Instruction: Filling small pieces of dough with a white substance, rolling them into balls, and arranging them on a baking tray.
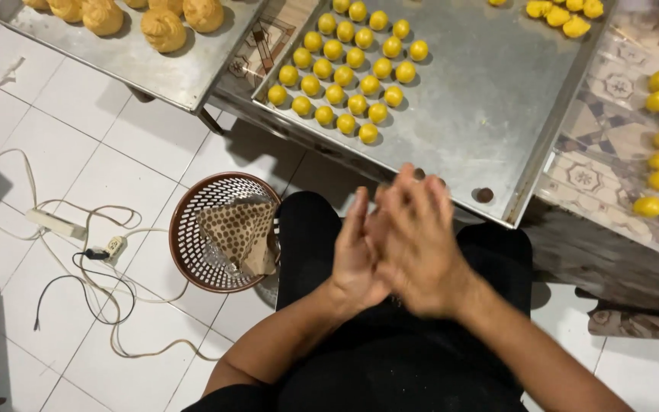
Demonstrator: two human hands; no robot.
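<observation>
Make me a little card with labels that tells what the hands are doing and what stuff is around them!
Hands: left hand and right hand pressed palm to palm, blurred; anything between them is hidden
Nearest tray: metal tray with rows of small yellow dough balls
Other tray: second metal tray at upper left, bigger tan dough pieces
Floor: brown plastic basket holding dotted paper; white power strip with tangled cords
Seat: person's dark-clothed lap below the hands

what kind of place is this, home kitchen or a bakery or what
Probably a small home baking setup rather than a shop: a metal tray of yellow dough balls, larger pale buns on a second tray, and a tiled floor with a basket.
</observation>
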